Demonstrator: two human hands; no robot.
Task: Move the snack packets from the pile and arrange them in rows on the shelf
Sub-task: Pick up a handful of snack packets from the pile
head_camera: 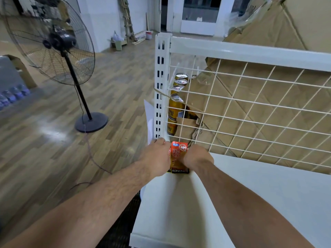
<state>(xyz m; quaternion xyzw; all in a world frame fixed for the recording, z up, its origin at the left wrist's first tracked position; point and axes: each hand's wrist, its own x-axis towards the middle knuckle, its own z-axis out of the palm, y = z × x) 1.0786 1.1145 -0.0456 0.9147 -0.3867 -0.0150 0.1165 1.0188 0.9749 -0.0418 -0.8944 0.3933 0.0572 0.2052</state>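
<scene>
Several packets (pixel 179 151) in left hand (pixel 157 157), right hand (pixel 198 157)

the snack packets (pixel 179 155) sit in the far left corner of the shelf (pixel 259 197), held between the left hand (pixel 157 158) on their left and the right hand (pixel 198 157) on their right. just behind them rises the wire grid (pixel 250 111) at the back of the shelf, with the upright post (pixel 160 86) at its left end. behind the grid a row of cans (pixel 176 104) stands next to the post, with cardboard (pixel 268 90) to their right, and a standing fan (pixel 53 43) is on the floor (pixel 116 83) well to the left.
</scene>
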